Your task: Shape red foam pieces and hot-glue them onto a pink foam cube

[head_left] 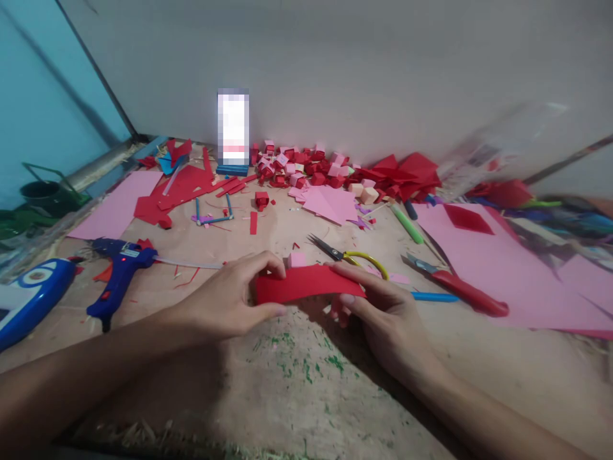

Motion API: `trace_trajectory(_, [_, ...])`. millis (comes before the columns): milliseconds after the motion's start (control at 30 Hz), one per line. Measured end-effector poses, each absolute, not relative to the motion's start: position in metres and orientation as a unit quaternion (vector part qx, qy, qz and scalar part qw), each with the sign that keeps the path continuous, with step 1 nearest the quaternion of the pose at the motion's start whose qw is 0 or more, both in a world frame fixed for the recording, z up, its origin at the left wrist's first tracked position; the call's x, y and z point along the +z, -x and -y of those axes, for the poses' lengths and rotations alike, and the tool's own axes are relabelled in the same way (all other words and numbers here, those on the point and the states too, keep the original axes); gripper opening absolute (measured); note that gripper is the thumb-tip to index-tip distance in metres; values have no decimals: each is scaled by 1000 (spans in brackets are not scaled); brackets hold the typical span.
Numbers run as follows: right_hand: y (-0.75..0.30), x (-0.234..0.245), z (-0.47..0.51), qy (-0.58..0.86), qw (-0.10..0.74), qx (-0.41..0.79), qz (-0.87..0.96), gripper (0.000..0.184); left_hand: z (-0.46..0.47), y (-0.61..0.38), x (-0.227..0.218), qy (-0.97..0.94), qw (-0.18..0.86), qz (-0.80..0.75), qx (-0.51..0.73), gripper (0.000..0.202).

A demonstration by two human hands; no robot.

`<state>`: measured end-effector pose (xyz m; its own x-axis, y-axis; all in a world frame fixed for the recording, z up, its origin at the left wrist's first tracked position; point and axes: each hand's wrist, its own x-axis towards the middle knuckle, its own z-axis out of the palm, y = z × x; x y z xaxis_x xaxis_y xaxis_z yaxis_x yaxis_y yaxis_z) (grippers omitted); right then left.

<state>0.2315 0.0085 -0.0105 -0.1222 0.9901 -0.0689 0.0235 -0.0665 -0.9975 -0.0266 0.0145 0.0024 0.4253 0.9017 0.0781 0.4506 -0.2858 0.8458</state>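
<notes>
A strip of red paper point(309, 284), slightly bowed, is stretched between my two hands above the wooden table. My left hand point(244, 291) grips its left end between thumb and curled fingers. At the other end, my right hand point(376, 303) pinches the strip, index finger along the top edge and thumb in front. Just behind the strip is a small pink paper piece point(296, 259), partly hidden. Scissors with yellow handles point(352, 254) lie beyond my right hand, blades pointing left. Close to that hand rests a blue stick point(435, 297).
A blue glue gun point(119, 275) lies left, beside a blue-and-white object point(36, 294). A red-handled cutter point(467, 291) lies on pink sheets point(517, 275) at right. Small red and pink paper cubes point(316, 167) pile against the wall, near a lit phone point(233, 128).
</notes>
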Motion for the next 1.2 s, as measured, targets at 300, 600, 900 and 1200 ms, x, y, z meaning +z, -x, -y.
trace_trajectory(300, [-231, -15, -8, 494, 478, 551, 474, 46, -16, 29, 5, -750, 391, -442, 298, 16])
trace_trajectory(600, [-231, -15, -8, 502, 457, 546, 491, 28, -19, 28, 0, -745, 391, -448, 301, 34])
trace_trajectory(900, [-224, -5, -3, 551, 448, 557, 431, 29, -19, 29, -8, -816, 307, -404, 276, 18])
trace_trajectory(1200, [-219, 3, 2, 542, 441, 573, 429, 41, -16, 25, -15, -845, 222, -416, 251, 23])
